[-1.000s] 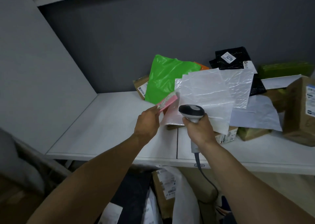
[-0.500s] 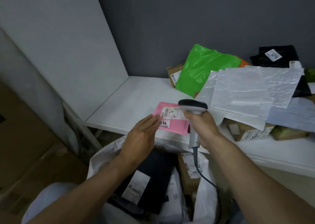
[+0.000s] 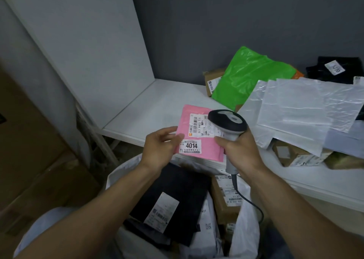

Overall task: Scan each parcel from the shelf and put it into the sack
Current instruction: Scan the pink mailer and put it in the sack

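Left hand [image 3: 160, 148] and right hand [image 3: 241, 152]: both bare. Left forearm [image 3: 110, 205] and right forearm [image 3: 291, 205]: bare from wrist to frame edge, lean, smooth-looking. Pale bluish cloth [image 3: 39, 231] left of the sack [image 3: 126, 170], under the left forearm. Dark blue cloth [image 3: 279, 245] right of the sack. Whether either cloth is a garment: cannot tell.

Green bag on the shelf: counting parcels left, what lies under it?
Under the green bag a brown box shows at its left edge, an orange corner at its right; the rest is covered.
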